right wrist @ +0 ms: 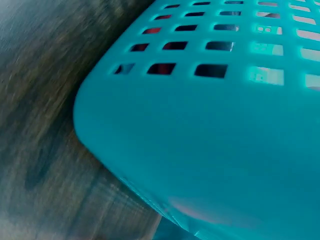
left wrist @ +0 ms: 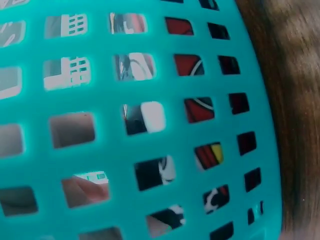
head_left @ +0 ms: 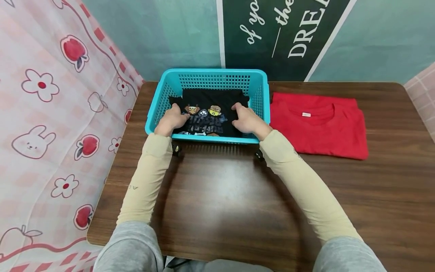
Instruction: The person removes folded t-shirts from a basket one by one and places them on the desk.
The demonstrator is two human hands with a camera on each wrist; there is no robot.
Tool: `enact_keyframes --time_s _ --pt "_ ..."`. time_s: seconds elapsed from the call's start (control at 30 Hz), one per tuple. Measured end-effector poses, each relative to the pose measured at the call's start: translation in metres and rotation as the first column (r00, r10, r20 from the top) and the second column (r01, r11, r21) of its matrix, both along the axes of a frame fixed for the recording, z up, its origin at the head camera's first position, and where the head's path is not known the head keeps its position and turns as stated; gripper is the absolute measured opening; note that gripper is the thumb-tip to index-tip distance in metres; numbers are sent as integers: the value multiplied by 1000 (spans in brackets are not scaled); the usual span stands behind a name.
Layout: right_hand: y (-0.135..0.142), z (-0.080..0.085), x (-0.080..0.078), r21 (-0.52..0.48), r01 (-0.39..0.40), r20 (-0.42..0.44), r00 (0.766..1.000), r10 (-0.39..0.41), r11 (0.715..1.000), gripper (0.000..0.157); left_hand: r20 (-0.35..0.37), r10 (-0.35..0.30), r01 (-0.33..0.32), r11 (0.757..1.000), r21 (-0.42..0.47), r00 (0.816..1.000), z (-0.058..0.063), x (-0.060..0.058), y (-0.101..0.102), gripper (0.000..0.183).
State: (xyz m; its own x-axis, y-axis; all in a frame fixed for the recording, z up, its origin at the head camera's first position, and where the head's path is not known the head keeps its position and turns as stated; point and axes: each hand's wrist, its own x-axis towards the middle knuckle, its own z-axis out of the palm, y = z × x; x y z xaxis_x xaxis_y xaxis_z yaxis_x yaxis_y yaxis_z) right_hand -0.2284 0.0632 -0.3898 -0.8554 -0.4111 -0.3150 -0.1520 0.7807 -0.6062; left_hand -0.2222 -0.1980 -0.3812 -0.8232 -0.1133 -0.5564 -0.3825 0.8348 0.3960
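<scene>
A black T-shirt [head_left: 210, 113] with a cartoon animal print lies folded inside a turquoise plastic basket [head_left: 222, 73]. Over the near rim on the left reaches my left hand [head_left: 172, 120], its thumb and forefinger spread apart at the shirt's left edge. My right hand [head_left: 249, 120] comes in over the near right rim, thumb and forefinger likewise apart on the shirt's right side. The other fingers of both hands are mostly hidden. Both wrist views are filled by the perforated basket wall [left wrist: 175, 142], with pieces of dark printed cloth showing through its holes.
A red T-shirt [head_left: 326, 128] lies folded on the brown wooden table [head_left: 224, 200], close against the basket's right side. Behind the table hangs a green curtain [head_left: 153, 34] with white lettering. A pink patterned curtain [head_left: 51, 113] borders the table's left edge.
</scene>
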Motion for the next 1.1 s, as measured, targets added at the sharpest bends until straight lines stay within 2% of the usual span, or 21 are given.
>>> enact_keyframes --time_s 0.1,0.33,0.57,0.73,0.9,1.1 --pt "-1 0 -1 -38 15 5 1000 -15 999 50 4 12 -12 1000 -11 1000 0 0 -1 80" --pt "-1 2 -1 -116 82 -23 996 -85 990 46 -42 37 -39 997 -64 998 0 2 0 77" --pt "-2 3 1 -239 170 -102 975 -199 956 38 -35 -6 1 990 -139 999 -2 3 2 73" --pt "-1 6 1 -303 200 -120 962 -245 932 34 -45 17 -24 986 -165 999 -2 2 4 75" --pt "-1 7 0 -331 211 -93 963 -255 920 30 -100 29 -42 990 -137 995 -1 1 2 77" --pt "0 7 -1 -341 220 -38 968 -248 914 32 -82 46 -44 999 21 996 0 0 -2 77"
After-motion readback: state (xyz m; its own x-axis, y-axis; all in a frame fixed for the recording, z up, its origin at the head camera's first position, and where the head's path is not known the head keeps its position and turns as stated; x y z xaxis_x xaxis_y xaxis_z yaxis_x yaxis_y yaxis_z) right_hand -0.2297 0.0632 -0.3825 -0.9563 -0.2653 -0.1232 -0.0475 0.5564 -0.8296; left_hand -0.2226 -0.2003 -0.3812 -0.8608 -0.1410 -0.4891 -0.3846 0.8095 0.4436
